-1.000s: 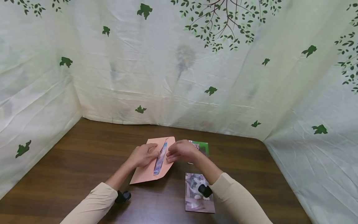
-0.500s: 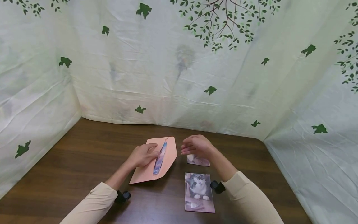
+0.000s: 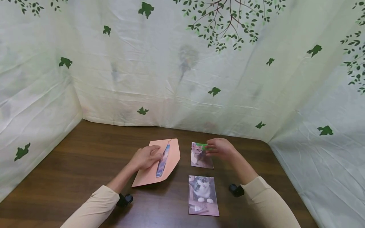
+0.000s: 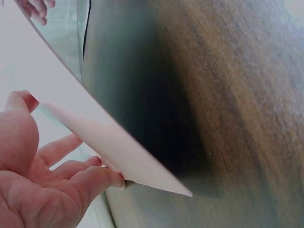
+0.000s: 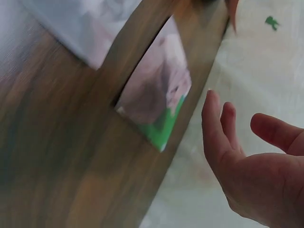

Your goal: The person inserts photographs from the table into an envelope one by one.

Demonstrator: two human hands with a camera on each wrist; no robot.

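Note:
My left hand (image 3: 144, 159) holds a salmon-pink envelope (image 3: 172, 160) at a tilt over the table. In the left wrist view, its thumb and fingers grip the envelope (image 4: 99, 133) near the edge. A blue-purple picture card (image 3: 162, 167) shows through the envelope's long opening. Over on the right, my right hand (image 3: 221, 148) hovers with loosely bent fingers, holding nothing. It overlaps the far right corner of a kitten photo (image 3: 200, 159) with a green patch. The right wrist view shows the hand (image 5: 256, 166) apart from that photo.
A grey-and-white cat photo (image 3: 201, 196) lies on the dark wooden table (image 3: 94, 161), nearer than the kitten photo. White cloth (image 3: 171, 79) with green leaf prints walls in the table at the back and sides. Black wrist cameras (image 3: 125, 200) sit at both cuffs.
My right hand has left the envelope's right side and moved right across the kitten photo, uncovering most of it. The left hand and envelope have stayed in place.

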